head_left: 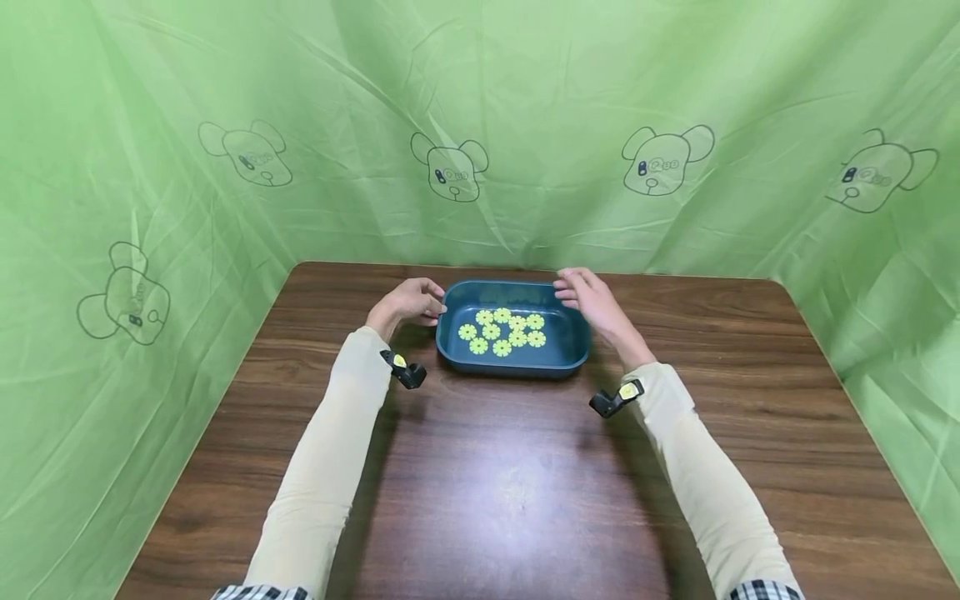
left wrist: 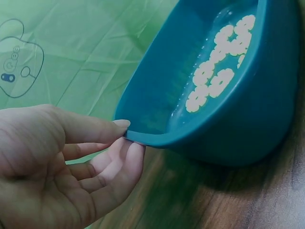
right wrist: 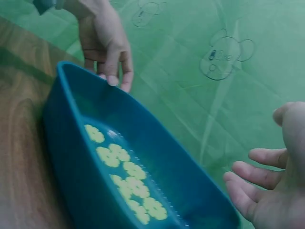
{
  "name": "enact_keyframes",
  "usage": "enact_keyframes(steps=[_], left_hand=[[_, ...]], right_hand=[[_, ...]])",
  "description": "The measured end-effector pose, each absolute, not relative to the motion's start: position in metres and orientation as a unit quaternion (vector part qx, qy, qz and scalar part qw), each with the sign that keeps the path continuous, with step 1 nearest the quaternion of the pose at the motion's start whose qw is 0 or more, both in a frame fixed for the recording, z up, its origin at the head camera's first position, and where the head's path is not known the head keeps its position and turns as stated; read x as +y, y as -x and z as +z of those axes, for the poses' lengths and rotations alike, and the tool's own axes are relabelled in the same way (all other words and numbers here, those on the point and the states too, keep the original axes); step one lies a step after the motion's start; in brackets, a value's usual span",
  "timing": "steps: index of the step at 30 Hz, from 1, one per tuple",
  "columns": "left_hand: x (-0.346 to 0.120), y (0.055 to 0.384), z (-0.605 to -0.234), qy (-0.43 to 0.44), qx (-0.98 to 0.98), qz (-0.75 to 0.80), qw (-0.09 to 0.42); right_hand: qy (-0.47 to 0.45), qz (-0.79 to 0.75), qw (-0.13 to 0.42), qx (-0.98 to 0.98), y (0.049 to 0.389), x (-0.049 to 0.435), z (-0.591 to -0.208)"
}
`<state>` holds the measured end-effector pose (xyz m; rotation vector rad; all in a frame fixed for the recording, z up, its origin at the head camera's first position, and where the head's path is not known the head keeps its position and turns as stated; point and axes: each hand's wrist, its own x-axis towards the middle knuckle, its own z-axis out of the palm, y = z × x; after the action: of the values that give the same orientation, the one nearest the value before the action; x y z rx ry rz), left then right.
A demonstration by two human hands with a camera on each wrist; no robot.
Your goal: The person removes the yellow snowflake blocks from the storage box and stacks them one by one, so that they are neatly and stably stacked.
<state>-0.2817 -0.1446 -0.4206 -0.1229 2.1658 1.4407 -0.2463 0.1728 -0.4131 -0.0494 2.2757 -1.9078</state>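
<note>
A dark teal, round-cornered plastic basin (head_left: pixel 555 354) sits toward the back of the table. Several flat yellow flower-shaped pieces (head_left: pixel 502 347) lie together on its floor, mostly left of centre. At the basin's left end my left hand (head_left: pixel 409 303) pinches the rim; in the left wrist view the thumb (left wrist: pixel 121 123) is on top and the fingers curl beneath. My right hand (head_left: pixel 592 305) is over the back right corner. The right wrist view shows its fingers (right wrist: pixel 262 174) loosely bent and apart from the rim, holding nothing.
The brown wood-grain table (head_left: pixel 510 483) has a bright glare spot in front of the basin. Green cloth (head_left: pixel 540 83) printed with bear faces hangs around the back and sides. Each wrist wears a small black camera, one on the left (head_left: pixel 408 373) and one on the right (head_left: pixel 606 404).
</note>
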Motion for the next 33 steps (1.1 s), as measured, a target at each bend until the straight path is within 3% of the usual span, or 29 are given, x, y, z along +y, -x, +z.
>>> enact_keyframes(steps=[15, 33], left_hand=[[-0.144, 0.285, -0.423, 0.059, 0.792, 0.538, 0.284], [-0.147, 0.287, -0.426, 0.051, 0.787, 0.543, 0.287]], right_hand=[[0.024, -0.531, 0.194, 0.824, 0.243, 0.156, -0.442], [0.054, -0.281, 0.178, 0.941, 0.249, 0.143, -0.448]])
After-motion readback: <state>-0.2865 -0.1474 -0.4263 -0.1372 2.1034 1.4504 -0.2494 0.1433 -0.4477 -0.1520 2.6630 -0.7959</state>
